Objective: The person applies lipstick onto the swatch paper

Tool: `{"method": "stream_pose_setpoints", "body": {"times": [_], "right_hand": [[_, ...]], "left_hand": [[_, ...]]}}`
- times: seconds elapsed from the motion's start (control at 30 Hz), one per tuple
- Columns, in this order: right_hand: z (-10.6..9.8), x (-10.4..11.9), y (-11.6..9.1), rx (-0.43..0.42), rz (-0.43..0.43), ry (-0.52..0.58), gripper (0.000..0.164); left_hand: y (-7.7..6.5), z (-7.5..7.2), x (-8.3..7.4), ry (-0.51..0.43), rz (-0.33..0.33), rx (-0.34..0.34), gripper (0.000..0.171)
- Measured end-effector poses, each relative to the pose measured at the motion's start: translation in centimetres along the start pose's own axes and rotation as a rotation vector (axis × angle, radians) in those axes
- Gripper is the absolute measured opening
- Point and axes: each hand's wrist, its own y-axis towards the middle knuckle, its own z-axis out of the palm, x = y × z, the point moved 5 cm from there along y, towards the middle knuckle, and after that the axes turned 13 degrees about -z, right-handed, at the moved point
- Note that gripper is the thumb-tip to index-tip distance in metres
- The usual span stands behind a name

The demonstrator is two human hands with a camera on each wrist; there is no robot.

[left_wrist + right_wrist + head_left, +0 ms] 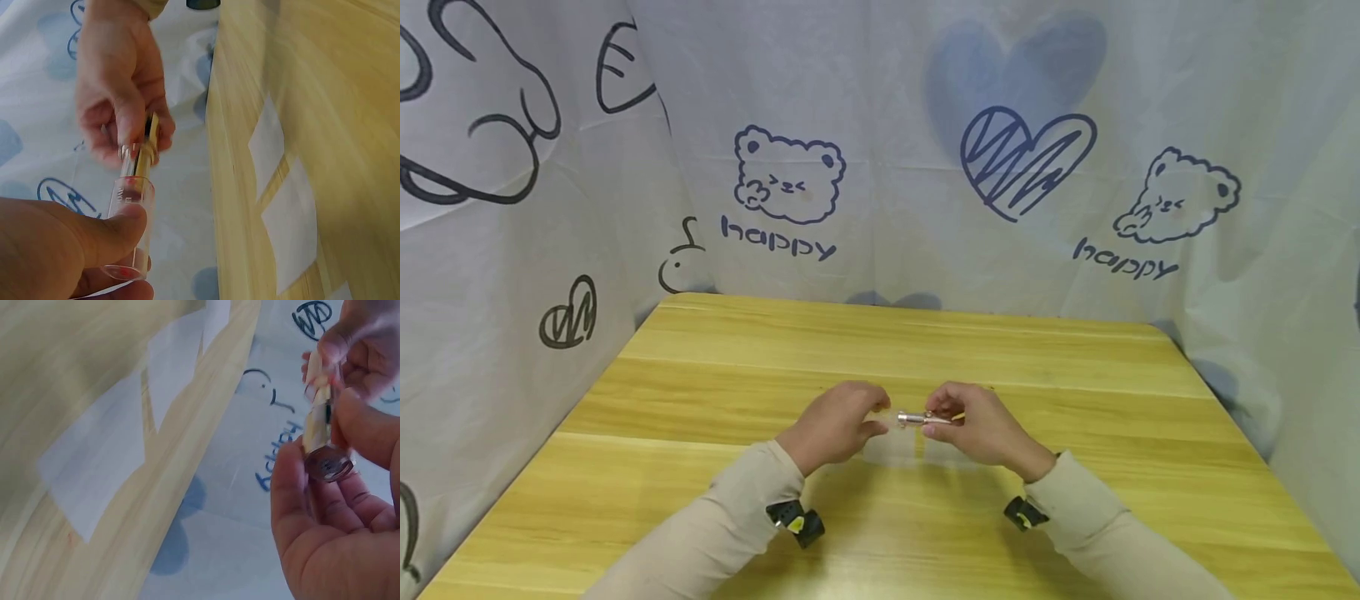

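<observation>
Above the table my left hand (835, 423) pinches a clear lipstick cap (131, 195) between thumb and fingers. Facing it, my right hand (988, 425) grips the lipstick's base (328, 464), whose shiny metallic collar (912, 418) points at the cap. In the left wrist view the inner end of the lipstick overlaps the cap's mouth, and the two parts lie in one line. Small lettering shows on the see-through cap wall. The right fingers hide part of the base.
White paper pieces (294, 225) lie in a row on the wood-grain table (700, 475) below the hands. Pale curtains with drawn bears and hearts (1030, 162) stand behind the table and at its sides. Dark straps (797, 523) circle the sleeves at both wrists.
</observation>
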Motion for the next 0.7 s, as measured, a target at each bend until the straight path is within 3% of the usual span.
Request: {"method": "stream_pose_setpoints", "body": {"times": [0.1, 0.37, 0.7], "right_hand": [[-0.4, -0.3, -0.2, -0.018, 0.016, -0.017, 0.013], [-0.9, -0.4, -0.3, -0.028, 0.024, -0.027, 0.015], [-1.3, -0.7, -0.8, -0.052, 0.044, -0.006, 0.016]], "left_hand": [[-0.1, -0.2, 0.5, 0.012, -0.032, -0.017, 0.021], [-0.4, -0.4, 0.8, 0.013, 0.009, -0.056, 0.023], [-0.8, -0.1, 1.4, -0.003, 0.005, -0.075, 0.024]]}}
